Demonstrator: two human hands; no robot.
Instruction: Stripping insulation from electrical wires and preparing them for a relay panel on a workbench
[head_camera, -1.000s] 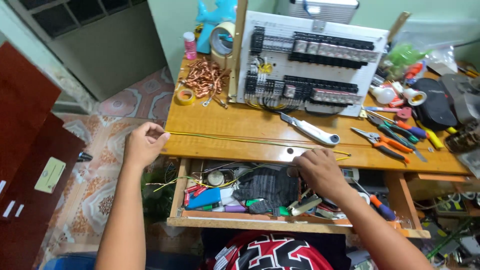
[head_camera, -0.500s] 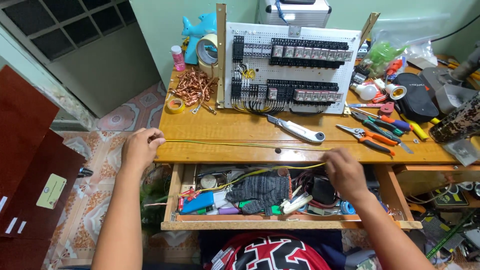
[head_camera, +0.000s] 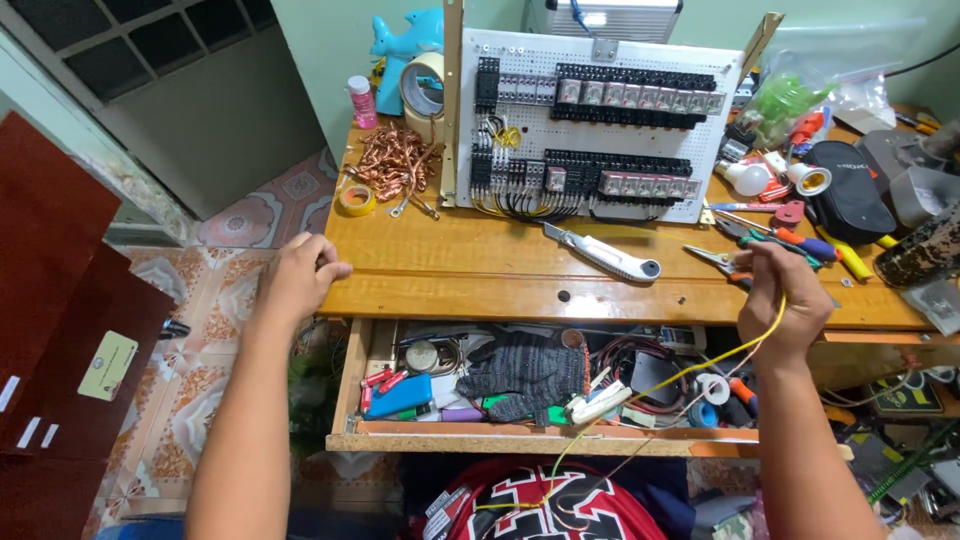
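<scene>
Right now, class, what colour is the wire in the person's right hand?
Yellow. The wire runs down from the right hand; the head view shows it.

Two bulbs (head_camera: 748, 176), perhaps three tape rolls (head_camera: 356, 199).

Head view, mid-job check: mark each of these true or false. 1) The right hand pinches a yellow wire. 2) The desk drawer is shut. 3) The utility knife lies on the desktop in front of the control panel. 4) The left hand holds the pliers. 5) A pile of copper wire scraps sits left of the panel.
1) True: the right hand pinches the yellow wire, which runs down toward the lap.
2) False: the drawer is pulled open, with a dark glove inside.
3) True: the utility knife lies before the control panel.
4) False: the left hand is at the desk's edge; the pliers lie near the right hand.
5) True: the copper scraps sit left of the panel.
</scene>
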